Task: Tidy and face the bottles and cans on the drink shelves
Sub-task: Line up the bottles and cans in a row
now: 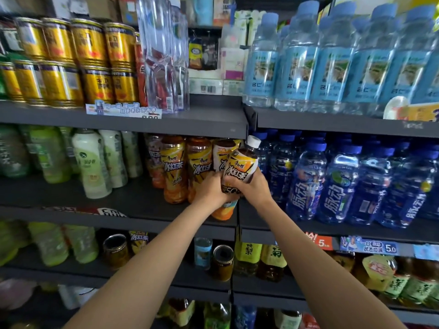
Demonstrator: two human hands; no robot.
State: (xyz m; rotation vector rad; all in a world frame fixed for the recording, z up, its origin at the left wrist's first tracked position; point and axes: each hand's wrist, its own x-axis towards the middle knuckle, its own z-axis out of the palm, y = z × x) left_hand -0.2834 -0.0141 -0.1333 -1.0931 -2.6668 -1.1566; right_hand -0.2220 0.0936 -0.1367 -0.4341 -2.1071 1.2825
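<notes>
An iced-tea bottle (241, 166) with an orange-and-white label and a white cap is tilted to the right at the right end of the middle shelf (133, 216). Both hands wrap its lower half: my left hand (212, 189) from the left, my right hand (253, 186) from the right. To its left stand more iced-tea bottles (174, 168) in a row, labels facing out. Another orange bottle (224, 211) shows below my hands at the shelf's front edge.
Blue sports-drink bottles (337, 184) fill the shelf to the right. Pale green drink bottles (91, 162) stand at the left. Above are gold cans (88, 43), a clear bottle pack (164, 55) and blue-labelled water bottles (299, 65). Jars and tea bottles (222, 262) sit on the lower shelf.
</notes>
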